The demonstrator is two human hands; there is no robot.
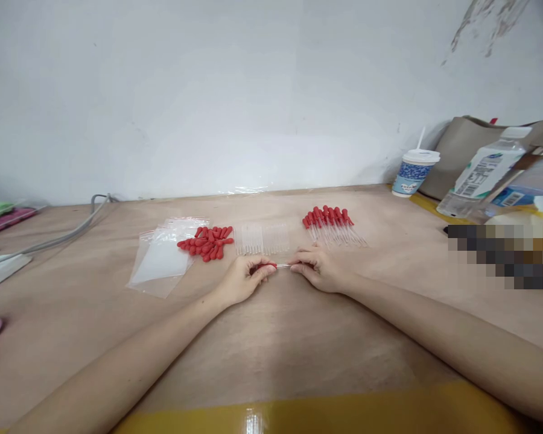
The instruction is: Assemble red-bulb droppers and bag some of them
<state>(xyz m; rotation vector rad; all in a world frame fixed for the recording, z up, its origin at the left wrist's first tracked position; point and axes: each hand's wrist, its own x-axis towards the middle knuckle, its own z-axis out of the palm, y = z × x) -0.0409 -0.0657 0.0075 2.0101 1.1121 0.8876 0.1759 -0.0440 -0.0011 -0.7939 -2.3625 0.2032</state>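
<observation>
Yellow tape (326, 417) lies nearest; just this side of the tube row (261, 240), the left hand (248, 280) grasps a red bulb (274, 265), the right hand (320, 271) a clear tube (283, 266). The bulb seems soft, the tube light, stiff, perhaps brittle: best pinched near the bulb.

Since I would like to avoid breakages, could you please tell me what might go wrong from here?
The thin clear tube in the right hand could crack if pressed at an angle towards the red dropper bulb in the left hand.
Both hands are just in front of the row of bare clear tubes, so a knock might scatter them.
The heaped loose red bulbs might roll.
</observation>
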